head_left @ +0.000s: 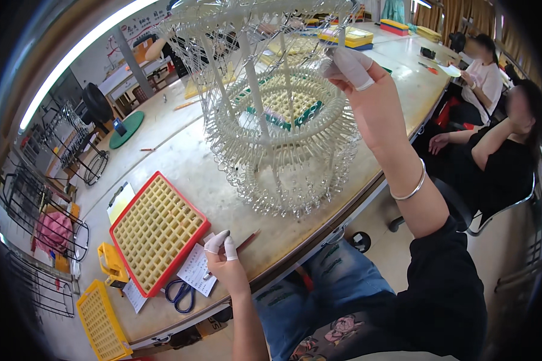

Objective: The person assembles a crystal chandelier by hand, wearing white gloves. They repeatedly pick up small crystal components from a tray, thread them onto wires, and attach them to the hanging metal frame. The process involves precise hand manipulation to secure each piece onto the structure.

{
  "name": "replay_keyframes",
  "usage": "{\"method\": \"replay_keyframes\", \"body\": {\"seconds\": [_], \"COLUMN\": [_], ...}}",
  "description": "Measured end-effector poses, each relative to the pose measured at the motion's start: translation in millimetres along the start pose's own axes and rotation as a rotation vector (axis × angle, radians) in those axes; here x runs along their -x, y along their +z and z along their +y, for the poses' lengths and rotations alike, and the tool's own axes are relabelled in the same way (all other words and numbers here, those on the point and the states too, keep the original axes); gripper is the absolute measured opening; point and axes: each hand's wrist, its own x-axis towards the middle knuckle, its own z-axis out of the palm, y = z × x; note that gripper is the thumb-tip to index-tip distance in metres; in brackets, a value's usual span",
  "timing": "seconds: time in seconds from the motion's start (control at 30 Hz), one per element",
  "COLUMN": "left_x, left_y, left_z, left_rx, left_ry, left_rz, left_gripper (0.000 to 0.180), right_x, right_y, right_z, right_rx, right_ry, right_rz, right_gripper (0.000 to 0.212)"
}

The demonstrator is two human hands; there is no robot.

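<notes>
The right hand (367, 90) pinches a wire of the crystal chandelier frame (277, 114) — fingertips closed. The left hand (223, 256) rests half-curled, holding nothing, beside the red grid tray (156, 231) — scissors (179, 293) and paper slip (196, 271) near.

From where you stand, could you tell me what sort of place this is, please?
Probably a small assembly workshop. A long worktable bears a tiered wire rack hung with clear pieces, and red and yellow grid trays. Two other people sit along the table.
</notes>
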Motion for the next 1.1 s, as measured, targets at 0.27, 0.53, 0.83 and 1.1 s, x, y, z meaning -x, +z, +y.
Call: {"method": "replay_keyframes", "body": {"seconds": [0.27,0.53,0.83,1.1], "left_x": [0,2,1,2], "left_y": [1,3,4,3], "left_z": [9,10,12,9], "left_rx": [-0.134,-0.177,-0.189,-0.229], "left_ry": [0.084,0.116,0.126,0.134], "left_rz": [-0.043,-0.069,-0.103,-0.108], "left_gripper": [0.012,0.013,0.013,0.012], "right_x": [2,9,13,3], "right_y": [-4,0,3,-7], "right_z": [10,4,4,7], "right_rx": [0.081,0.139,0.188,-0.109], "right_ry": [-0.036,-0.073,-0.014,0.04], "right_rz": [0.007,-0.103,-0.157,-0.065], "right_gripper": [0.027,0.025,0.027,0.027]}}
